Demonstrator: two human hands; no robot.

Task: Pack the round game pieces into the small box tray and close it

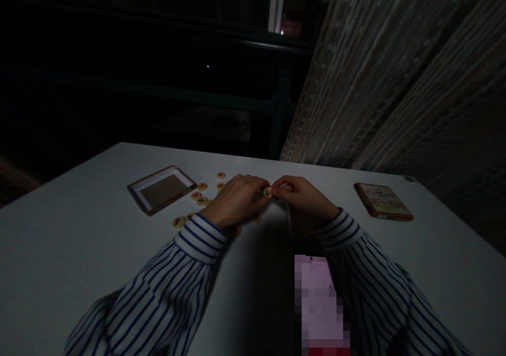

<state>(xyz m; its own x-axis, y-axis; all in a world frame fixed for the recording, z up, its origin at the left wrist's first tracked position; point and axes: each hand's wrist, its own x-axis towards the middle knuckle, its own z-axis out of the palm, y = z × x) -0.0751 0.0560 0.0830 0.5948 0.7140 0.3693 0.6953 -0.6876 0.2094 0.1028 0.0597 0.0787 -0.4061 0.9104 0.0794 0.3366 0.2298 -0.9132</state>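
A round xiangqi piece (268,192) with a dark character is held up between my two hands over the table. My left hand (243,198) is closed on its left side, with thumb and fingers at its edge. From the right, my right hand (302,195) pinches the same piece with curled fingers. Several other xiangqi pieces (202,201), with red or black marks, lie scattered to the left of my left hand and partly under it. One more piece (221,175) lies just beyond them. What is beneath my right hand is mostly in shadow.
An open shallow box half (149,211) with a brown rim lies at the left of the white table (79,240). A printed box lid (382,200) lies at the right. A lit phone (320,298) is near the front. Beyond the right far edge hangs a string curtain (348,82).
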